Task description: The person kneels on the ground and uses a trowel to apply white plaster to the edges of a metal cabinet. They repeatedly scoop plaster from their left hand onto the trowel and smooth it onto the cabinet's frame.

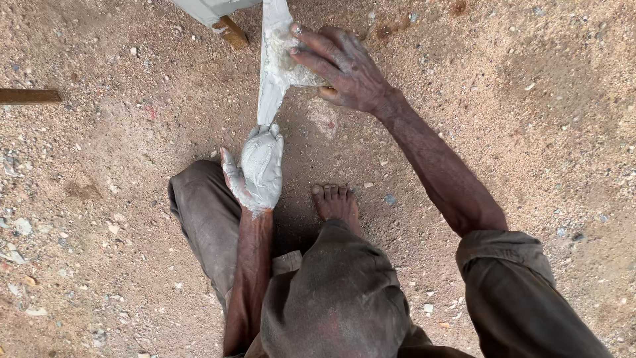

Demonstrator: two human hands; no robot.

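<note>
Head view, looking straight down at a crouched person on bare sandy ground (530,99).

A pale grey-white slat (270,73), coated in a whitish paste, is seen running from the top edge of the frame down toward the middle, narrowing to its lower end. It is held at both ends.

Left hand (257,171): thickly covered in the same pale paste, fingers bunched together and closed around the lower tip of the slat. The thumb is stuck out to the side. The grip is pinched rather than spread.

Right hand (344,66): laid over the upper part of the slat, fingers extended and pressed flat against a crumpled whitish wad (291,59) that is pinned between palm and slat. Paste is smeared on the fingertips. Whether the wad is cloth or paper cannot be told.

A bare foot (336,204) is planted on the ground just below the slat's lower end, between the two forearms. Dark, dusty trousers (338,298) are seen over both knees.

A brown wooden leg (232,32) with a grey-painted surface above it is noted at the top edge, just left of the slat. A wooden stick (30,96) is lying at the left edge, well apart. Small stones and pale chips are scattered over the sand.
</note>
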